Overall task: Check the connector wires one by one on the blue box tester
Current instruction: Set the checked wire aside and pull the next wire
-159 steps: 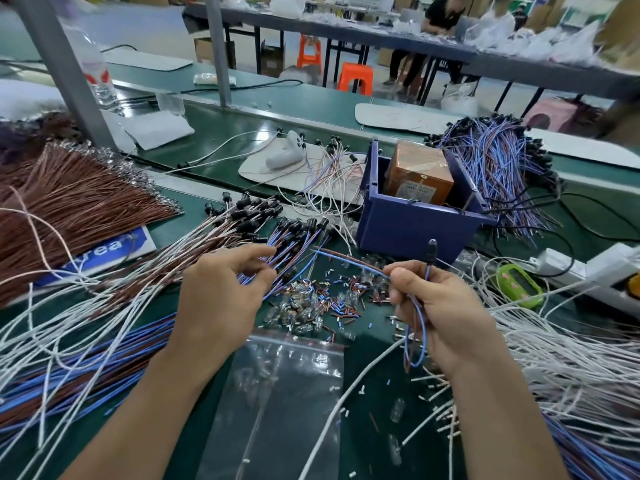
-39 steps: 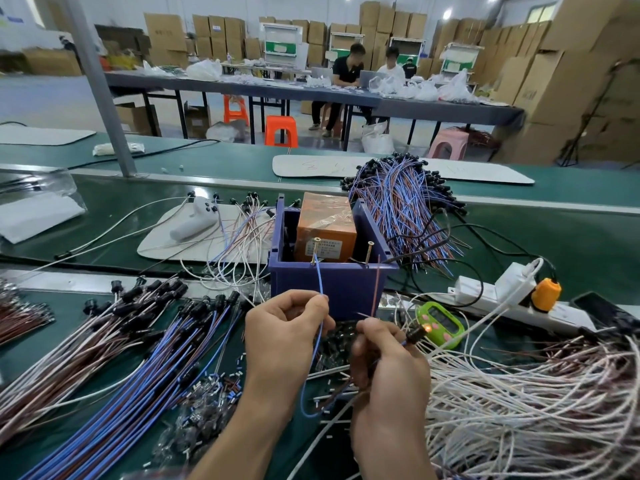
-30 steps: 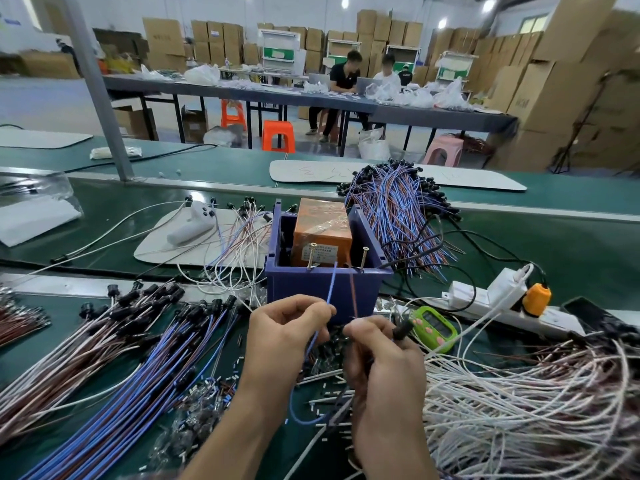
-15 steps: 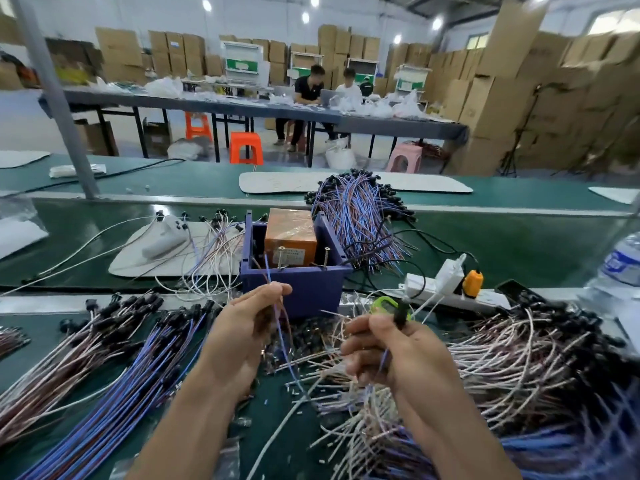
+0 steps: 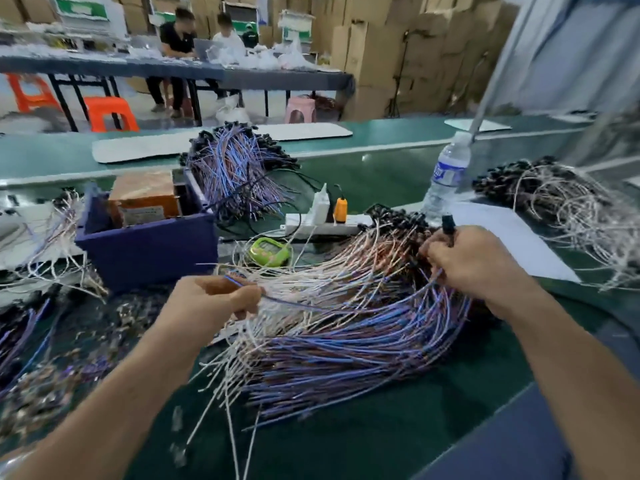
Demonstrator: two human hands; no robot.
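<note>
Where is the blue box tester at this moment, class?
In the head view, the blue box tester sits left of centre, just beyond the left hand, with the green device immediately to its right.

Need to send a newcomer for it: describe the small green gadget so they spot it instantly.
Find the blue box left of centre; just right of it, before the white power strip, lies the green gadget. It is the only lime-green, rounded thing among thin pale wires.
</note>
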